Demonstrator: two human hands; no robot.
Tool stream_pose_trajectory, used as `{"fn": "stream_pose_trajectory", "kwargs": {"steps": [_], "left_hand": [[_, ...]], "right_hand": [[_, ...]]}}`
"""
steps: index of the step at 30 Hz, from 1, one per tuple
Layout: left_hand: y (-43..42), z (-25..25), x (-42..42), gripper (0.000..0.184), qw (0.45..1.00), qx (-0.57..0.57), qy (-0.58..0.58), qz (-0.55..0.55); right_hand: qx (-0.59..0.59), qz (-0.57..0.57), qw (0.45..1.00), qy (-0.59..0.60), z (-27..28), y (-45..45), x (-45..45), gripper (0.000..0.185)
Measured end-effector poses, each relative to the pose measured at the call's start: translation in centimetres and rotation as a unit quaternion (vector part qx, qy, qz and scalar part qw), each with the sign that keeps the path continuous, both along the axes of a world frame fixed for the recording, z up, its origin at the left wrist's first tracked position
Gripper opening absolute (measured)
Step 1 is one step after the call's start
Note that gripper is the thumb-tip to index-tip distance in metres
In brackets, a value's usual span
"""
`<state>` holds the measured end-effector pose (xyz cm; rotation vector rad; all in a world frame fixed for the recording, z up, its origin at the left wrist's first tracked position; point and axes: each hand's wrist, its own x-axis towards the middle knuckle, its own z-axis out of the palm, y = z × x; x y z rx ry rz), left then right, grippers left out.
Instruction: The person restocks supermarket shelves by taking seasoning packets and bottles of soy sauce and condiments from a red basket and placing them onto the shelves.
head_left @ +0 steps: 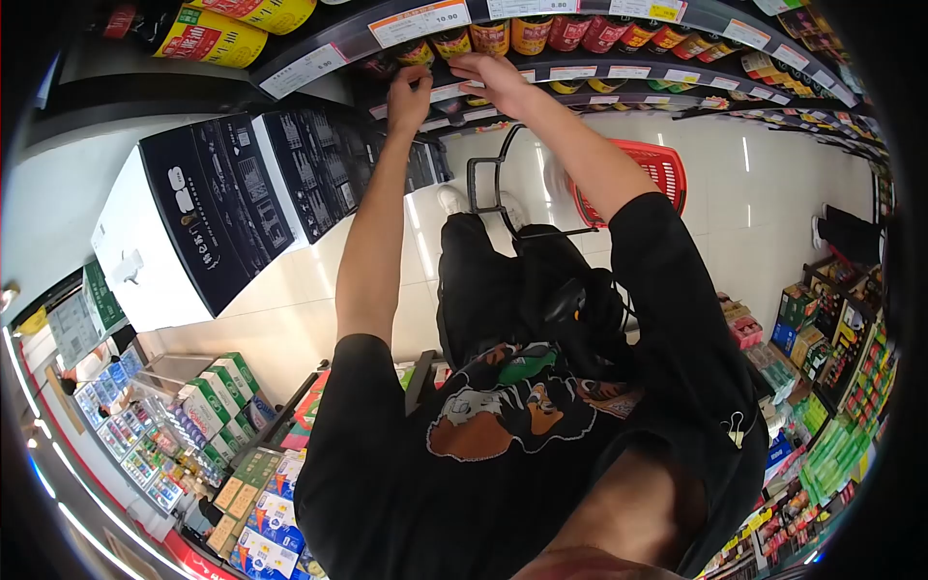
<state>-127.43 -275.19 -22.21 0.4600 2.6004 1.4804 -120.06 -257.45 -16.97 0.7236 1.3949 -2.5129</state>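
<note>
Both hands reach up to a shelf of jars at the top of the head view. My left hand [410, 95] is at the shelf's front, by the jars with yellow labels [416, 52]; its fingers are bent, and what they touch or hold is too small to make out. Just to its right, my right hand [491, 79] lies across the shelf edge below a yellow-labelled jar [451, 43], its fingers stretched out and a little apart. A narrow gap separates the two hands. Price tags [419, 23] line the shelf edge above them.
A red basket [667, 174] stands on the floor beyond my right forearm. Large black and white boxes [208, 208] are stacked at the left. A black metal frame [471, 184] is near my legs. Another person's dark-clothed leg [851, 235] shows at the far right.
</note>
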Motion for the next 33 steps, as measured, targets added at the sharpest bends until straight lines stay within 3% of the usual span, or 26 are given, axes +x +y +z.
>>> {"fn": "stream_pose_trajectory", "kwargs": {"steps": [7, 11, 12, 15, 16, 19, 23, 26, 31, 33], "left_hand": [[0.1, 0.2, 0.2, 0.027, 1.0, -0.001, 0.007, 0.0], [-0.7, -0.8, 2.5, 0.022, 0.998, 0.063, 0.017, -0.012], [-0.5, 1.7, 5.0, 0.023, 0.999, 0.049, -0.005, -0.002], [-1.7, 1.8, 11.3, 0.028, 0.987, 0.141, -0.073, -0.029], [-2.5, 2.9, 13.6, 0.027, 0.991, 0.086, -0.094, -0.047], [-4.4, 3.4, 20.2, 0.024, 0.958, 0.174, -0.218, -0.066], [-5.3, 5.8, 26.1, 0.025, 0.945, 0.148, -0.287, -0.046], [-4.9, 5.4, 28.7, 0.025, 0.946, 0.149, -0.273, -0.088], [-2.9, 9.8, 31.0, 0.024, 0.959, 0.107, -0.224, -0.139], [-2.8, 12.0, 31.5, 0.026, 0.962, 0.017, -0.182, -0.202]], "right_hand": [[0.021, -0.008, 1.0, -0.009, 0.0, -1.0, -0.9, 0.04], [-0.034, 0.011, 0.999, 0.0, 0.7, -0.4, 0.5, 0.042], [-0.056, 0.031, 0.998, 0.012, 0.7, -0.1, 1.3, 0.041], [-0.126, 0.059, 0.99, 0.024, 1.2, 0.2, 5.2, 0.043], [-0.144, 0.063, 0.987, 0.038, 1.3, 0.5, 6.7, 0.043], [-0.168, 0.055, 0.983, 0.047, 2.2, 1.3, 11.7, 0.041], [-0.178, 0.003, 0.984, -0.004, 4.0, 1.9, 17.5, 0.039], [-0.164, -0.011, 0.986, 0.015, 4.6, 2.1, 20.9, 0.037], [-0.112, 0.003, 0.992, 0.063, 5.0, 1.6, 25.6, 0.036], [-0.083, 0.002, 0.994, 0.065, 6.1, 1.2, 27.6, 0.036]]}}
